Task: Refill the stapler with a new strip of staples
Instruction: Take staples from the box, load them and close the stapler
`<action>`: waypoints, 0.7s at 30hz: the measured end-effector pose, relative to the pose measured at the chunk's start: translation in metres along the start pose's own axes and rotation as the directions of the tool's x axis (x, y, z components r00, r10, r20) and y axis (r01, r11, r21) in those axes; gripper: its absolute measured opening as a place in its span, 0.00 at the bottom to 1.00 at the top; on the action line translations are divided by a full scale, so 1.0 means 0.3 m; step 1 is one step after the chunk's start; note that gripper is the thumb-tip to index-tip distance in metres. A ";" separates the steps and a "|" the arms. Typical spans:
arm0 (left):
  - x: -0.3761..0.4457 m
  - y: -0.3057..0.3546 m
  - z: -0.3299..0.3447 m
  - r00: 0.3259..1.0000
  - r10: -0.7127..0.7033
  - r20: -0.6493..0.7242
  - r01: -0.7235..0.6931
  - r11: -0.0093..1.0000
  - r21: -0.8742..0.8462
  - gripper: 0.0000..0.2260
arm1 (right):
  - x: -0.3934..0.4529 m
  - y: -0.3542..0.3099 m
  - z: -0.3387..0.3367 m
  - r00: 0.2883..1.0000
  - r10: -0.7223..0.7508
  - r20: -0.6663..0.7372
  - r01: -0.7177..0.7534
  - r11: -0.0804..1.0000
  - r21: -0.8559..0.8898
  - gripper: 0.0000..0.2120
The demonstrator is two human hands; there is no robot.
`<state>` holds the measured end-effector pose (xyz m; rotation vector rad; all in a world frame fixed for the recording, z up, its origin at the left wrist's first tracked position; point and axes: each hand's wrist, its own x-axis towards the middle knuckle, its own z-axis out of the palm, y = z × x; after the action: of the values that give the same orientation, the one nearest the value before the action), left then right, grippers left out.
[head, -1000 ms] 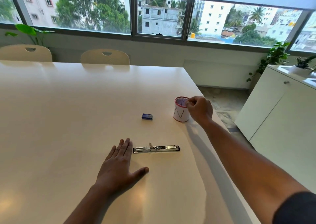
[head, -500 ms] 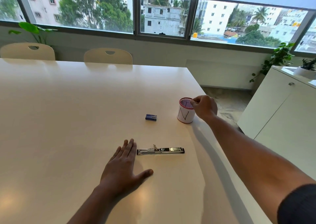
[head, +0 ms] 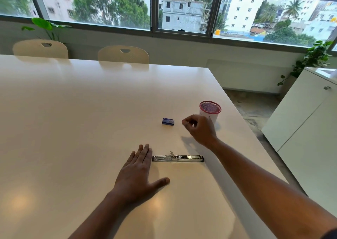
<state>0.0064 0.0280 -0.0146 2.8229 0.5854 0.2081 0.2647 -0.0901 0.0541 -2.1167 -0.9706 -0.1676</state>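
Observation:
A metal stapler [head: 177, 158] lies folded out flat on the white table [head: 73, 111], its long axis running left to right. My left hand [head: 138, 173] rests palm down on the table, fingers touching the stapler's left end. A small blue staple box [head: 168, 121] sits farther back. My right hand [head: 199, 129] hovers just right of the box, fingers curled loosely with thumb and forefinger pinched; nothing shows between them. It partly hides the cup behind it.
A white cup with a red mesh rim [head: 210, 108] stands near the table's right edge. Two cream chairs [head: 124, 54] are at the far side. A white cabinet [head: 300, 129] stands on the right, beyond a strip of floor.
My right hand has left the cup's rim and moved down and left toward the blue box. The left hand and stapler have stayed put.

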 end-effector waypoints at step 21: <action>0.073 -0.019 -0.010 0.999 0.037 0.017 -0.037 0.999 -0.015 0.58 | 0.148 0.037 0.277 0.962 0.119 0.245 -0.072 0.979 -0.191 0.40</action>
<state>0.0238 0.0426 -0.0113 2.8205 0.5264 0.1942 0.2876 -0.0100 0.0089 -2.3900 -1.0299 0.0723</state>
